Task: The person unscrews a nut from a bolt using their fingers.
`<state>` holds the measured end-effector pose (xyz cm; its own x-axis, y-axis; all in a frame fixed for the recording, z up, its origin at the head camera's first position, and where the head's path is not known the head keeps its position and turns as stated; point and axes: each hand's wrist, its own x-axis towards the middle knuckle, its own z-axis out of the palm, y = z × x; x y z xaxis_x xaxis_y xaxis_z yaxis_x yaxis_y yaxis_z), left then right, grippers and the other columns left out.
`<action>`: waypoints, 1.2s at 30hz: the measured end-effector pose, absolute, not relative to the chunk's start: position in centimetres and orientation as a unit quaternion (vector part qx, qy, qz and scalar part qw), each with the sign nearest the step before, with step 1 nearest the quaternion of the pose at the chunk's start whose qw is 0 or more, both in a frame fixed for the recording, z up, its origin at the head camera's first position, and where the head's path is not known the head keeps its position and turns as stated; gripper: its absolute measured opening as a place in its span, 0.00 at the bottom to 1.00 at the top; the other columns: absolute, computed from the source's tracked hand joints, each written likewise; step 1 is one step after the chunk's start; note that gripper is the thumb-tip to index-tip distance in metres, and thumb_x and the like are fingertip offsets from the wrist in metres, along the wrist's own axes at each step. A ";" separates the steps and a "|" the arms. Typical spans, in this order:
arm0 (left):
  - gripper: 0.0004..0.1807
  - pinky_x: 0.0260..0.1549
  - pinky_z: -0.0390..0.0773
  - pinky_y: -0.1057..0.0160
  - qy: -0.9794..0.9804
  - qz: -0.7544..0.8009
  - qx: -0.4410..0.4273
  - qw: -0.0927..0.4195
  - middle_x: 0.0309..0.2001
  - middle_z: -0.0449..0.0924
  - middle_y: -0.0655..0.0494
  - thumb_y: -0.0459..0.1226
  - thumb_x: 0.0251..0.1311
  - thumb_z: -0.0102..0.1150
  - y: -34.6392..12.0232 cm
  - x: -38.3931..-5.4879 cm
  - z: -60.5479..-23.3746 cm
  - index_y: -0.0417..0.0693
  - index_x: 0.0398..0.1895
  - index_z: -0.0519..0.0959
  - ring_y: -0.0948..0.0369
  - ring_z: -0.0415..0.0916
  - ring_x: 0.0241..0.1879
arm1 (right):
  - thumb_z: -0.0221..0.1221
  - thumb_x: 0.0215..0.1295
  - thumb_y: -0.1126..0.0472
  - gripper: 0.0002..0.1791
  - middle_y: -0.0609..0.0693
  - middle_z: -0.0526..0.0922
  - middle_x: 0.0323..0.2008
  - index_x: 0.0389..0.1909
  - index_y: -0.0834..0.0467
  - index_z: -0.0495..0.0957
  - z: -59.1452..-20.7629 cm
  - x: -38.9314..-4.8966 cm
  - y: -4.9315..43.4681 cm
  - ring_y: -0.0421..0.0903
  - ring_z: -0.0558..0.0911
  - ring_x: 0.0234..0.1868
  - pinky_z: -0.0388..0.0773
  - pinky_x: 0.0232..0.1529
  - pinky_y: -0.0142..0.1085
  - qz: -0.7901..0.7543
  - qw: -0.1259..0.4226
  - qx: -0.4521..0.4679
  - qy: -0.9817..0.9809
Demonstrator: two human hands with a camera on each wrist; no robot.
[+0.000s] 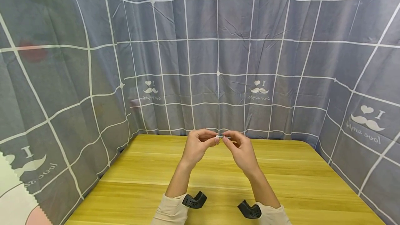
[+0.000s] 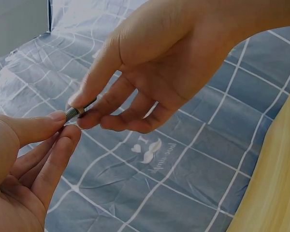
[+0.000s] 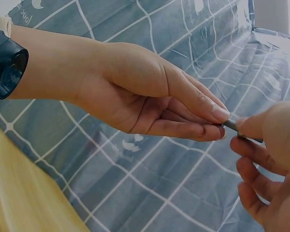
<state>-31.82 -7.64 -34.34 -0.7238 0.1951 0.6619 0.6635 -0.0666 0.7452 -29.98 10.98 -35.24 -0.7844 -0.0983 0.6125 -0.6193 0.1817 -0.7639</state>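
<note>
Above the far part of the table, a small grey metal bolt lies roughly level between both hands. My left hand pinches one end of it between thumb and fingertips. Farther along, my right hand pinches it the same way, its other fingers loosely bent. Screw thread on the bolt shows between the two thumbs in the left wrist view. From the right wrist view, the bolt passes under the right thumb and its thin dark end sticks out beyond. The fingertips hide the end in the left hand.
The yellow wood-grain table spreads beneath both forearms. A grey curtain with white grid lines stands behind it and along both sides. Each wrist carries a black camera mount, one at the left sleeve, another at the right.
</note>
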 end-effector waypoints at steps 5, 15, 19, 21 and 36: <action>0.07 0.40 0.87 0.57 -0.659 -0.654 -0.325 0.179 0.36 0.88 0.41 0.26 0.63 0.69 -7.6 -31.8 -34.3 0.29 0.42 0.86 0.56 0.88 0.36 | 0.62 0.75 0.64 0.15 0.57 0.82 0.55 0.59 0.60 0.81 -35.3 -30.0 11.0 0.54 0.81 0.54 0.79 0.54 0.42 0.593 0.217 0.255 -0.732; 0.06 0.40 0.87 0.57 -0.658 -0.656 -0.322 0.178 0.37 0.88 0.41 0.26 0.63 0.70 -7.6 -31.8 -34.3 0.30 0.41 0.87 0.56 0.87 0.37 | 0.62 0.75 0.65 0.14 0.56 0.83 0.53 0.57 0.61 0.81 -35.4 -30.2 11.0 0.54 0.82 0.53 0.80 0.54 0.40 0.594 0.218 0.264 -0.728; 0.06 0.40 0.87 0.57 -0.658 -0.657 -0.322 0.179 0.36 0.88 0.42 0.26 0.63 0.70 -7.7 -31.9 -34.3 0.30 0.41 0.87 0.56 0.87 0.36 | 0.63 0.75 0.62 0.16 0.57 0.82 0.56 0.60 0.61 0.80 -35.3 -30.1 11.0 0.53 0.82 0.54 0.80 0.55 0.39 0.592 0.215 0.257 -0.733; 0.07 0.40 0.87 0.58 -0.659 -0.656 -0.321 0.179 0.36 0.88 0.42 0.26 0.62 0.70 -7.7 -31.9 -34.3 0.30 0.42 0.87 0.57 0.87 0.36 | 0.62 0.75 0.63 0.14 0.56 0.83 0.54 0.57 0.62 0.82 -35.3 -30.1 11.0 0.53 0.82 0.53 0.80 0.54 0.40 0.590 0.218 0.251 -0.736; 0.07 0.40 0.87 0.57 -0.659 -0.655 -0.323 0.180 0.36 0.88 0.42 0.26 0.63 0.69 -7.7 -31.9 -34.3 0.29 0.42 0.87 0.56 0.88 0.36 | 0.62 0.74 0.66 0.10 0.55 0.85 0.48 0.52 0.64 0.84 -35.2 -30.0 11.0 0.51 0.82 0.49 0.80 0.51 0.36 0.600 0.224 0.252 -0.725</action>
<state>-31.87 -7.71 -34.31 -0.7267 0.1900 0.6602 0.6615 -0.0660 0.7471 -30.00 10.98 -35.20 -0.7722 -0.0969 0.6280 -0.6350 0.1522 -0.7574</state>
